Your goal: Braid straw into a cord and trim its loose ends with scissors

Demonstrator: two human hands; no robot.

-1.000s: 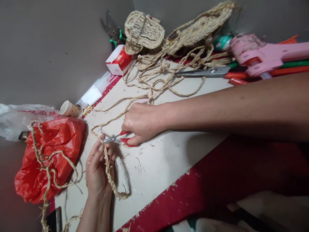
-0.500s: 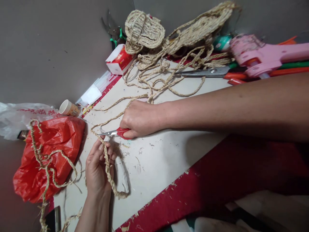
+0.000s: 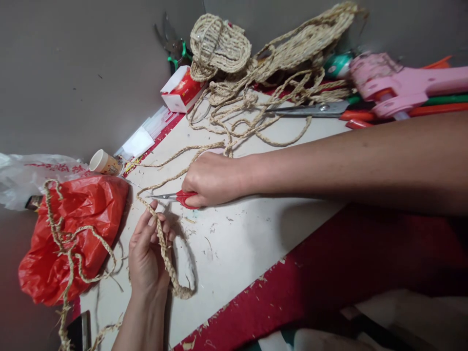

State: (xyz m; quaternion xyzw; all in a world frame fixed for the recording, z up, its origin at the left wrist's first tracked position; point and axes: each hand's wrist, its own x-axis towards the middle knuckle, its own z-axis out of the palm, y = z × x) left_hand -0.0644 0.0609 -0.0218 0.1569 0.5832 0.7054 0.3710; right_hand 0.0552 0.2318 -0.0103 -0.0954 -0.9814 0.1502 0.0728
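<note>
A braided straw rope point(image 3: 166, 258) hangs from my left hand point(image 3: 149, 248), its upper part pinched between thumb and fingers and its lower end curling down toward the table. My right hand point(image 3: 206, 180) is closed on the red handles of a small pair of scissors point(image 3: 185, 198). The scissor blades point left, close to the rope just above my left fingertips. Whether the blades touch the rope I cannot tell. From there the rope bends back and runs right, passing behind my right hand to a loose tangle of rope point(image 3: 252, 122).
A coiled rope bundle point(image 3: 219, 48), a red-and-white box point(image 3: 183, 90), large shears point(image 3: 318, 108) and a pink tool point(image 3: 395, 80) lie along the back. On the left are a paper cup point(image 3: 106, 162), a red plastic bag point(image 3: 106, 209) and a phone point(image 3: 81, 331). Straw scraps litter the table point(image 3: 237, 253).
The scissor tips have shifted slightly up and left, near the bend of the rope. Both hands stay almost in place, still holding the rope and the scissors.
</note>
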